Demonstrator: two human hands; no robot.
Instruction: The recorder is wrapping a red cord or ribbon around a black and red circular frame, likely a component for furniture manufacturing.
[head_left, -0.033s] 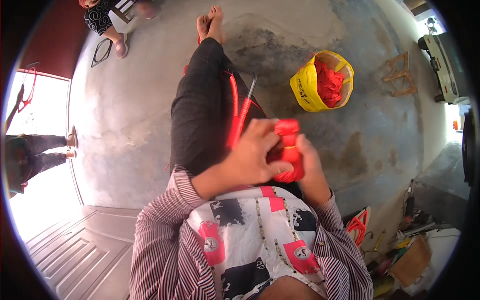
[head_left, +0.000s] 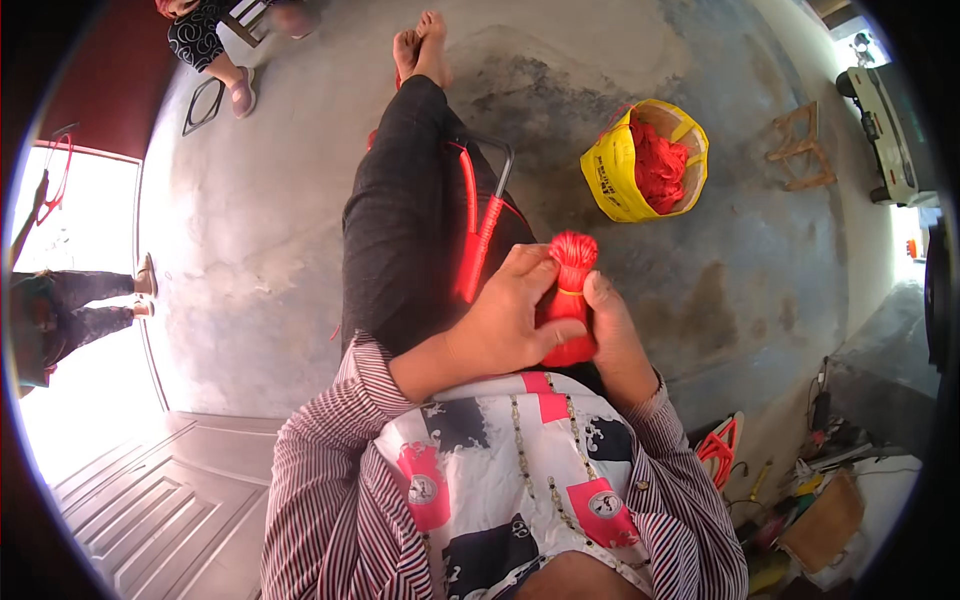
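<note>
The red thread bundle [head_left: 568,295] stands nearly upright over the person's lap, its long axis running away from the body and a thin yellow tie cinching it below the rounded top. The left hand [head_left: 505,325] wraps its fingers closed around the bundle's left side. The right hand [head_left: 610,335] presses against its right side, thumb up near the tie, so both hands clamp it between them.

red tassel [head_left: 570,290] unchanged, both hands gripping
</note>
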